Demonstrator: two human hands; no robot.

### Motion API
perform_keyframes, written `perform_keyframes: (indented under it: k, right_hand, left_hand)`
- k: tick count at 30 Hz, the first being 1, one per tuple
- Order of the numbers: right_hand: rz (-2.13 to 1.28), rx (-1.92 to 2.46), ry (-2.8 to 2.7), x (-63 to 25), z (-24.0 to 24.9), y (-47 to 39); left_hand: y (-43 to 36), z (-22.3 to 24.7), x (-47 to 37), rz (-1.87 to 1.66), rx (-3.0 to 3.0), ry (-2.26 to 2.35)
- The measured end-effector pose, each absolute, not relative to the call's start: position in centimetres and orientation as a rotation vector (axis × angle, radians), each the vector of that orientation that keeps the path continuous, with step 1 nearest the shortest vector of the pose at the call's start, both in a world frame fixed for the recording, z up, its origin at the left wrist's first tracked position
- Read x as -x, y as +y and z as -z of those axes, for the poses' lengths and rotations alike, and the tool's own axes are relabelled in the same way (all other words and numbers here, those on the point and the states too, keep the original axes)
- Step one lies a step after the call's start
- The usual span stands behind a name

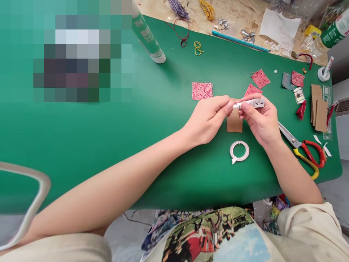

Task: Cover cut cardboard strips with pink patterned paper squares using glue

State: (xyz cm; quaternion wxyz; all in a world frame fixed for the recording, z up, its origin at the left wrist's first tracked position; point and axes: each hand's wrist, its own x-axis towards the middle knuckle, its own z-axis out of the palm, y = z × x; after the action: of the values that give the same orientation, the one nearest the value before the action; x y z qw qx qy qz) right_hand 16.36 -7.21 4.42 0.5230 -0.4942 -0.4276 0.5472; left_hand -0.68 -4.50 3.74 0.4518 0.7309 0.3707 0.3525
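My right hand (260,122) is closed around a small white squeeze tube (255,103) with dark print, held nearly level. At the tube's narrow end, the thumb and fingers of my left hand (208,118) are pinched together on its white cap. Directly beneath both hands, a brown cardboard piece (235,123) lies on the green table; its upper part is partly covered by my fingers. A red patterned fabric square (202,91) rests beyond my left hand. Two more lie past my right hand, the nearer fabric square (253,89) partly hidden by it.
Close to me lies a roll of white tape (231,153). Scissors (301,145) with red and yellow handles sit right of my forearm. Cardboard strips (319,109) are stacked at the right edge. A tall green-and-white bottle (148,36) stands at the back, left of a blue pencil (240,40).
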Motion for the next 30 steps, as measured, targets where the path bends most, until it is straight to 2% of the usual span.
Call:
perform_keyframes:
  k: [6,14,22,30]
  right_hand:
    - [-1.316,1.176,-0.943,-16.53,-4.21,-7.14]
    - [-1.295,1.201,-1.016,-16.63,-4.36,-7.11]
    - [-1.317,1.181,-0.969,-16.75,-4.08,-6.9]
    - [-1.326,1.172,-0.946,-17.01,-3.98,-6.73]
  left_hand:
    - [-4.55,-3.56,0.49,-1.009,-1.812,0.936]
    - [-4.54,-3.92,0.71,-0.889,-1.713,0.955]
    - [-4.58,-3.76,0.47,-0.974,-1.708,0.964]
    - [-4.55,-3.96,0.55,-0.887,-1.67,0.937]
